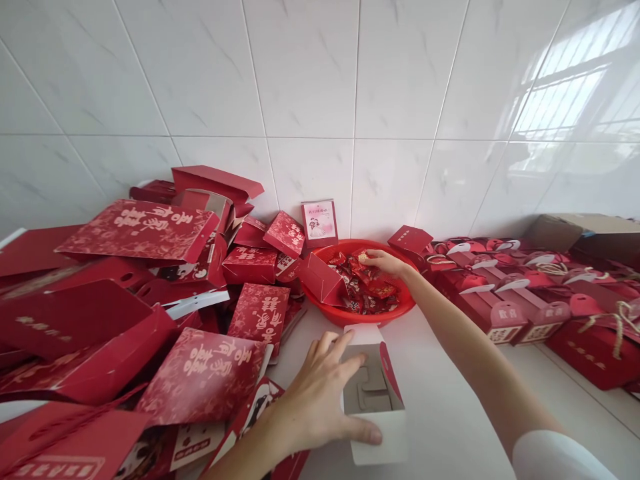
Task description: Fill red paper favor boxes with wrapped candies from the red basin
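Note:
My left hand (323, 387) holds an open gift box (373, 387) at the counter's front, its thumb on the near white flap and its fingers along the left wall. The box's pale inside faces up, with folded bottom tabs and no contents showing. Farther back, my right hand (387, 262) reaches into a red plastic basin (320, 308), fingertips pinched on a small wrapped candy (364, 258). Beneath it lie many red-wrapped candies (373, 293). A red folded box (324, 279) leans over the basin's left rim.
Red printed boxes and bags (210, 370) pile up on the left. Rows of closed red boxes with handles (505, 310) fill the right, with a brown cardboard box (560, 230) behind. A small pink card box (320, 222) stands by the tiled wall (310, 87).

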A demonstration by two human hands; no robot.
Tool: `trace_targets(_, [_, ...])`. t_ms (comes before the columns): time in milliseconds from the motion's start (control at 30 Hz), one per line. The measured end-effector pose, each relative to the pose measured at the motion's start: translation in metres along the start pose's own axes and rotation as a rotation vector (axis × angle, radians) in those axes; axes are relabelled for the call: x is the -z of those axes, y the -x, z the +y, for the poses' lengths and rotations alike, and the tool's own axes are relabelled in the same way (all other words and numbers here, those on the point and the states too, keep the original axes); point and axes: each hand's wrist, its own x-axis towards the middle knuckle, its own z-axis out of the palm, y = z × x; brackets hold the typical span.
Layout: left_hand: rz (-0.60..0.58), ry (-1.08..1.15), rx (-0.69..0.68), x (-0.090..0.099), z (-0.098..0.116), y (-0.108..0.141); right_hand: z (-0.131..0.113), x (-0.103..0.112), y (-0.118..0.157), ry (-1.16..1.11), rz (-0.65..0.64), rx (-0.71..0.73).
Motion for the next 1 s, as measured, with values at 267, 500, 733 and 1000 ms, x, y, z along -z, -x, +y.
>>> trace_targets(267, [-0.003,0.016,0.007,0.0,0.0,-0.003,-0.012,0.009,-0.002,-0.292,0.129,-0.016])
trace_targets(500, [0.001,0.016,0.005,0.0,0.001,-0.004,-0.012,0.012,-0.005,-0.266,0.263,-0.056])
trace_targets(733, [0.002,0.011,0.015,0.0,0.0,-0.004,-0.007,0.015,-0.002,0.084,0.246,-0.06])
trace_targets(1000, [-0.003,0.022,0.012,-0.001,0.0,-0.004,-0.014,0.017,0.012,0.692,-0.304,-0.285])
